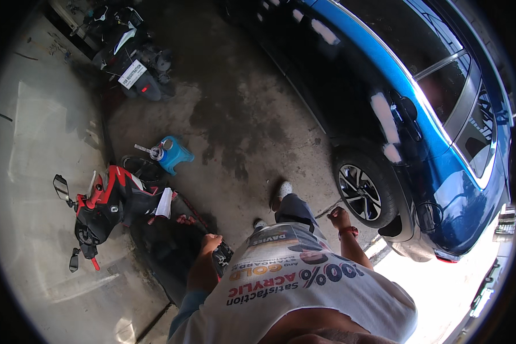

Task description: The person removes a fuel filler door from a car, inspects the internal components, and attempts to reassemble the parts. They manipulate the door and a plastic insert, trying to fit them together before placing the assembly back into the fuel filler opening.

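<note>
My left hand [211, 242] is closed beside the tail of a red and black scooter [116, 192]; whether it grips part of the scooter is hidden. My right hand [339, 218], with a red watch [348, 231] at its wrist, hangs with curled fingers near the rear wheel [359, 192] of a blue car [464, 195]. What those fingers hold, if anything, is too small to make out. Pale patches [385, 117] mark the car's dark side by the door handle.
A light blue jug [176, 155] stands on the concrete floor [241, 120] near the scooter's wheel. Farther off, a dark motorcycle [149, 63] with a white sign is parked by the grey wall [46, 126]. Wet-looking dark stains spread over the floor between motorcycle and car.
</note>
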`<state>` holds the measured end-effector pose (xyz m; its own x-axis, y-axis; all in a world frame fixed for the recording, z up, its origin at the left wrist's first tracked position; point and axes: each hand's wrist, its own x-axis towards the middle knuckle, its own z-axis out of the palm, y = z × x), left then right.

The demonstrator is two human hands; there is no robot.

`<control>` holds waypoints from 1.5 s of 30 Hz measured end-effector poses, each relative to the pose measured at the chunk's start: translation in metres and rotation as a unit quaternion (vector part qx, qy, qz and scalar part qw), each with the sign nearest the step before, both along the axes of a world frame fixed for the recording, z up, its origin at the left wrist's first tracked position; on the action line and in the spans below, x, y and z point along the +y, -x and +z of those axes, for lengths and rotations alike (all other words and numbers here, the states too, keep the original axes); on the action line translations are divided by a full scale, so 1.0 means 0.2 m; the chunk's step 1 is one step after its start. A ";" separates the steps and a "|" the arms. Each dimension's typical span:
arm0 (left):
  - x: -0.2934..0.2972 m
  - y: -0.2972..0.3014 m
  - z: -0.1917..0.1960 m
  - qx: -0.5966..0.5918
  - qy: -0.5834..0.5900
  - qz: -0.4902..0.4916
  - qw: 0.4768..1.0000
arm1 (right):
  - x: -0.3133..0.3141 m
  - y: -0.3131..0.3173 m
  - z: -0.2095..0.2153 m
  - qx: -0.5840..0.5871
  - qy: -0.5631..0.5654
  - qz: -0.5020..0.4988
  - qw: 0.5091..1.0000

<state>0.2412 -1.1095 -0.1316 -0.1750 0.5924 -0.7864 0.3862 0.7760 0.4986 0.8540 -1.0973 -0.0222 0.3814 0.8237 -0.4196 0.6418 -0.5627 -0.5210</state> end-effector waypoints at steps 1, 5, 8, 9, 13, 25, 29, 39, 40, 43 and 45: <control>0.06 0.01 0.02 -0.004 -0.011 0.025 1.000 | 0.07 0.00 -0.01 0.003 0.005 0.003 1.000; 0.31 -0.06 0.09 -0.057 -0.078 0.022 0.995 | 0.23 -0.03 -0.15 -0.033 0.132 0.034 0.990; 0.51 -0.19 0.19 -0.046 -0.018 0.044 0.998 | 0.46 -0.09 -0.20 0.011 0.270 0.071 0.960; 0.65 -0.26 0.30 -0.021 -0.023 0.058 0.998 | 0.63 -0.09 -0.23 0.007 0.283 0.080 0.956; 1.02 -0.34 0.63 0.011 -0.030 0.107 0.994 | 1.47 -0.07 -0.32 0.051 0.242 0.082 0.966; 2.35 -0.15 0.44 0.060 -0.121 0.228 0.964 | 4.23 1.00 0.52 0.026 -0.105 0.315 0.943; 2.59 -0.08 0.25 0.052 -0.015 0.188 0.981 | 4.54 1.11 0.37 -0.074 -0.110 0.386 0.913; 3.61 0.66 -0.30 -0.069 -0.019 0.116 0.991 | 4.27 0.67 -0.01 -0.021 0.304 0.193 0.933; 3.85 0.68 -0.30 0.027 -0.007 0.066 0.997 | 4.29 0.64 -0.02 -0.033 0.280 0.166 0.945; 4.54 0.87 0.00 0.080 -0.113 0.035 0.990 | 4.53 0.90 0.14 0.012 0.238 0.102 0.966; 4.99 0.94 0.21 0.116 -0.119 -0.014 0.986 | 4.64 1.03 0.08 -0.011 0.213 0.079 0.974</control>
<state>0.0524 -0.1120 -0.0902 -0.3150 0.7619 -0.5660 0.5299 0.6359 0.5611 0.6481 -0.1700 -0.0066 0.2764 0.6265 -0.7288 0.7469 -0.6172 -0.2473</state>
